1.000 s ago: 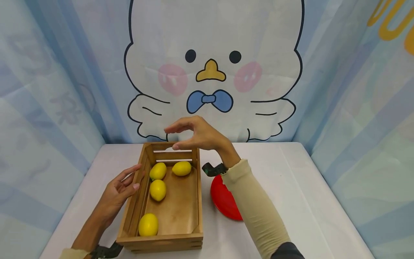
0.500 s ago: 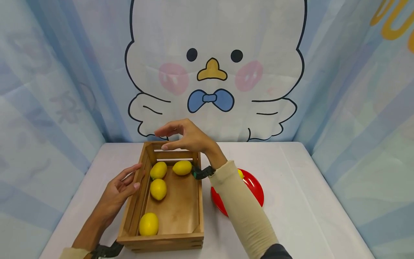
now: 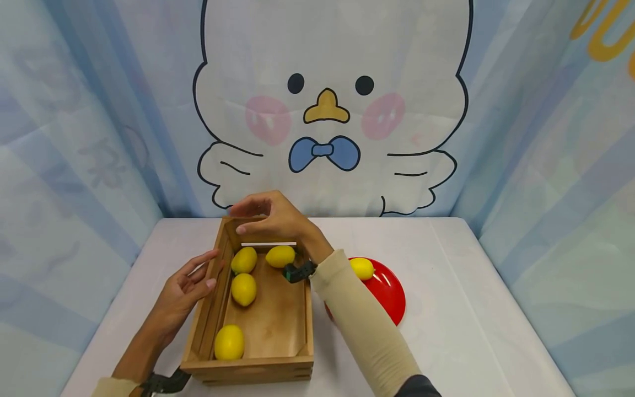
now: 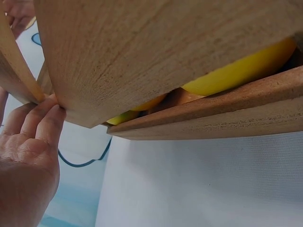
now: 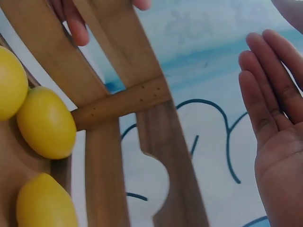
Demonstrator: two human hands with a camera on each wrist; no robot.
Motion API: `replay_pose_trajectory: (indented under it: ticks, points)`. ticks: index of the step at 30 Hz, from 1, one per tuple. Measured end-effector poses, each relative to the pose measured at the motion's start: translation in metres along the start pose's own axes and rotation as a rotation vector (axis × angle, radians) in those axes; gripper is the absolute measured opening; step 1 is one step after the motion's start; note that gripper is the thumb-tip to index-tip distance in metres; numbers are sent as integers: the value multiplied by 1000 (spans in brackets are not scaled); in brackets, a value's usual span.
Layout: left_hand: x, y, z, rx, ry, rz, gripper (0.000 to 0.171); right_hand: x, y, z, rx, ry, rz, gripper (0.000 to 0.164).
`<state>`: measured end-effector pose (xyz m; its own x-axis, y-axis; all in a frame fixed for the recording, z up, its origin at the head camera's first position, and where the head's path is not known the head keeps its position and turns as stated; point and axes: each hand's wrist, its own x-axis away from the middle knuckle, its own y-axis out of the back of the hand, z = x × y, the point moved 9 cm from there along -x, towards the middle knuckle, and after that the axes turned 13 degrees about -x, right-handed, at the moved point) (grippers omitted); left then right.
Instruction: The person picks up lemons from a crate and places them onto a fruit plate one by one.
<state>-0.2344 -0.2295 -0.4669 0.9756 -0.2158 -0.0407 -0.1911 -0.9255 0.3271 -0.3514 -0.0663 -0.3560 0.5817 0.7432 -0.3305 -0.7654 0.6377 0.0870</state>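
A slatted wooden crate [image 3: 248, 370] stands left of centre on the table, holding several yellow lemons [image 3: 243, 289]. My left hand [image 3: 181, 292] grips the upper slat of its left side. In the left wrist view those fingers [image 4: 41, 124] reach into the gap between the slats; their tips [image 5: 78, 32] come through on the inner side in the right wrist view. Over the far end of the crate hovers my right hand [image 3: 275, 218], with nothing in it, thumb and fingers apart. Its fingers [image 5: 265, 94] show fairly straight beyond the end slats in the right wrist view.
To the right of the crate lies a red plate [image 3: 389, 292] bearing one lemon [image 3: 362, 268], partly behind the right sleeve [image 3: 364, 320]. A white cloth covers the table [image 3: 476, 309]. Printed curtains [image 3: 560, 182] close in the back and both sides.
My right hand has moved left and down from above the back right of the crate, uncovering the lemon on the plate. My left hand keeps its place on the crate's side.
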Motion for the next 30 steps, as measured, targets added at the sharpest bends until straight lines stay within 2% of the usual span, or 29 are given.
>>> replay_pose_trajectory:
  ticks: [8,17,24,30]
  points:
    - [-1,-1,2,26,-10,5,60,0,-6,-14,-49,-10,20,39]
    - [-1,0,3,28,-14,0,59,1,-9,-25,16,-26,46,38]
    - [-1,0,6,15,12,3,59,0,-14,-34,50,-97,78,38]
    - [-2,1,6,26,6,7,60,0,-20,-45,144,-172,136,40]
